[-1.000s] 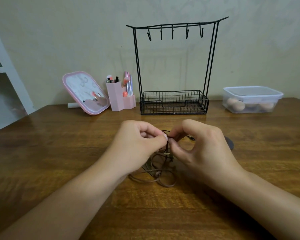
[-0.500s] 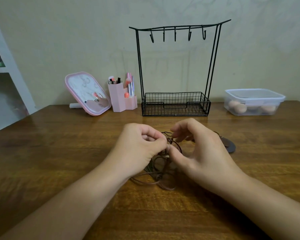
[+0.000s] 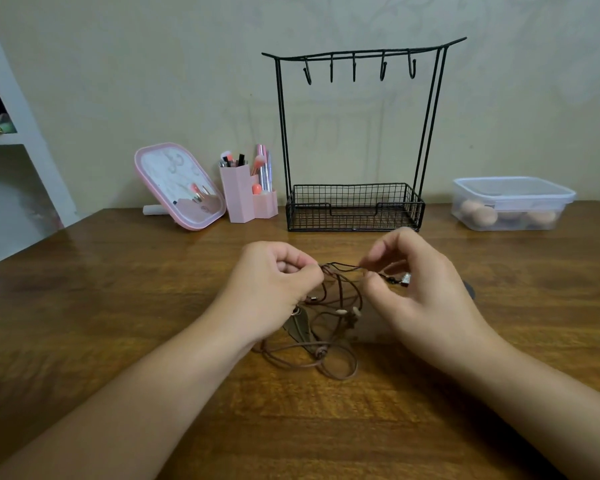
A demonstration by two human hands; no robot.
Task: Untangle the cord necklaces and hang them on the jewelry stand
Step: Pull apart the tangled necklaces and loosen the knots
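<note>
Brown cord necklaces (image 3: 329, 320) tangled on table (image 3: 118, 306), well short of jewelry stand (image 3: 355, 133). Untangling step: left hand (image 3: 274, 289) pinching one cord, right hand (image 3: 416, 289) pinching another. Next, probably: pull strand free, lift to hook.

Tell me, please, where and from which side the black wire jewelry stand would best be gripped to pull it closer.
I'd take the jewelry stand by an upright post low down, just above the basket, coming from the front. The posts are thin, bare and easy to pinch, and a low grip should keep the tall frame from tipping. Avoid the top bar: its hooks could snag fingers.
</note>
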